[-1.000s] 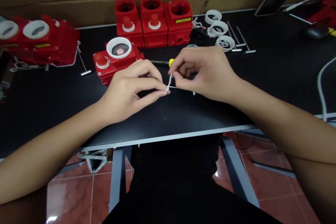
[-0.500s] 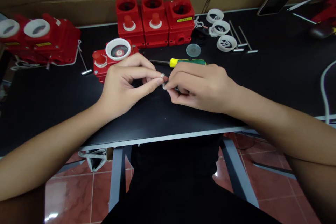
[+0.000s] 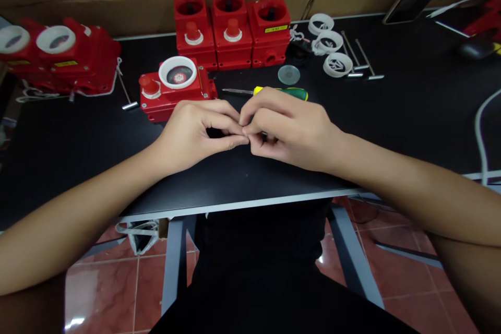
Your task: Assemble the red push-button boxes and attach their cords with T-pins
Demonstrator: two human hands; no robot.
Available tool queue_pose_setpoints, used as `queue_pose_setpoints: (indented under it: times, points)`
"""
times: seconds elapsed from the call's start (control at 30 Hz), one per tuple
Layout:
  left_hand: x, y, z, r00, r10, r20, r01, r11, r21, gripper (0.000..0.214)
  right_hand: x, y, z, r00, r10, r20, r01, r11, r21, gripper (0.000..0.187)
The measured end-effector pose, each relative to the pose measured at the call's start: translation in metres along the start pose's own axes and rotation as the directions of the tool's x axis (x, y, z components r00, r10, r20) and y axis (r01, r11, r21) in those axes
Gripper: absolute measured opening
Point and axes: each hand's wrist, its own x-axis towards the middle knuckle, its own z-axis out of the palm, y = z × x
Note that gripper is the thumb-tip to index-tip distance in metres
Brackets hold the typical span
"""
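My left hand [image 3: 195, 133] and my right hand [image 3: 289, 128] meet fingertip to fingertip just above the black table [image 3: 70, 156], both pinched closed. What they pinch is hidden between the fingers now. Behind them lies a red box [image 3: 176, 88] with a white ring and a red button on top. A screwdriver [image 3: 291, 92] with a yellow and green handle lies just beyond my right hand, partly hidden by it.
Three red boxes [image 3: 231, 28] stand in a row at the back. More red boxes [image 3: 58, 57] lie at the far left. White rings [image 3: 331, 49], metal T-pins [image 3: 362, 62] and a clear disc [image 3: 288, 74] lie at the back right. Cardboard lines the wall.
A thin white string and a metal pin showed between my fingers one second ago. My hands have closed together and lowered, and the string and pin are hidden now.
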Motion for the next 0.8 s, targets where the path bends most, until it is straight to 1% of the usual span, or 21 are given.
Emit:
queue_pose_setpoints:
  times: [0.07, 0.1, 0.23, 0.33, 0.4, 0.43, 0.47, 0.53, 0.57, 0.6, 0.63, 0.7, 0.8]
  points:
    - [0.000, 0.001, 0.001, 0.998, -0.048, -0.030, 0.047, 0.998, -0.034, 0.007, 0.000, 0.002, 0.003, 0.998, 0.015, -0.068, -0.010, 0.997, 0.074, 0.020]
    - [0.000, 0.002, 0.001, 0.996, -0.074, -0.044, 0.072, 0.996, -0.050, 0.006, 0.000, 0.003, 0.004, 0.996, 0.032, -0.080, -0.024, 0.994, 0.105, 0.019]
    - [0.001, 0.008, 0.005, 0.982, -0.169, -0.087, 0.156, 0.978, -0.136, 0.004, 0.000, 0.003, 0.004, 0.988, 0.141, -0.064, -0.126, 0.971, 0.202, 0.016]
    - [0.001, 0.010, 0.009, 0.974, -0.202, -0.099, 0.177, 0.961, -0.214, 0.003, 0.003, 0.001, 0.004, 0.980, 0.189, -0.056, -0.168, 0.951, 0.259, 0.015]
    - [0.001, 0.010, 0.010, 0.973, -0.214, -0.092, 0.185, 0.949, -0.254, 0.002, 0.005, 0.000, 0.004, 0.964, 0.263, -0.036, -0.235, 0.909, 0.345, 0.013]
    - [0.002, 0.009, 0.010, 0.972, -0.218, -0.084, 0.189, 0.945, -0.268, 0.002, 0.007, -0.001, 0.003, 0.945, 0.326, 0.002, -0.297, 0.857, 0.421, 0.012]
    - [0.002, 0.009, 0.011, 0.972, -0.221, -0.078, 0.192, 0.941, -0.279, 0.003, 0.008, -0.002, 0.002, 0.916, 0.397, 0.060, -0.369, 0.774, 0.515, 0.012]
    - [0.003, 0.010, 0.010, 0.973, -0.222, -0.065, 0.194, 0.936, -0.295, 0.007, 0.012, -0.002, -0.002, 0.839, 0.499, 0.217, -0.496, 0.537, 0.682, 0.014]
    - [0.003, 0.011, 0.010, 0.974, -0.219, -0.061, 0.191, 0.934, -0.301, 0.008, 0.015, -0.002, -0.003, 0.805, 0.518, 0.290, -0.537, 0.425, 0.729, 0.015]
    - [0.003, 0.012, 0.010, 0.975, -0.215, -0.056, 0.188, 0.933, -0.305, 0.008, 0.016, -0.001, -0.005, 0.777, 0.525, 0.346, -0.563, 0.337, 0.755, 0.016]
    - [0.004, 0.013, 0.010, 0.976, -0.213, -0.053, 0.187, 0.932, -0.310, 0.008, 0.018, 0.000, -0.006, 0.759, 0.527, 0.383, -0.579, 0.275, 0.768, 0.018]
    - [0.004, 0.015, 0.010, 0.975, -0.216, -0.055, 0.189, 0.931, -0.314, 0.005, 0.020, 0.001, -0.007, 0.734, 0.526, 0.429, -0.600, 0.209, 0.772, 0.019]
    - [0.004, 0.015, 0.010, 0.965, -0.249, -0.087, 0.212, 0.928, -0.306, 0.005, 0.021, 0.001, -0.007, 0.728, 0.525, 0.442, -0.604, 0.185, 0.776, 0.020]
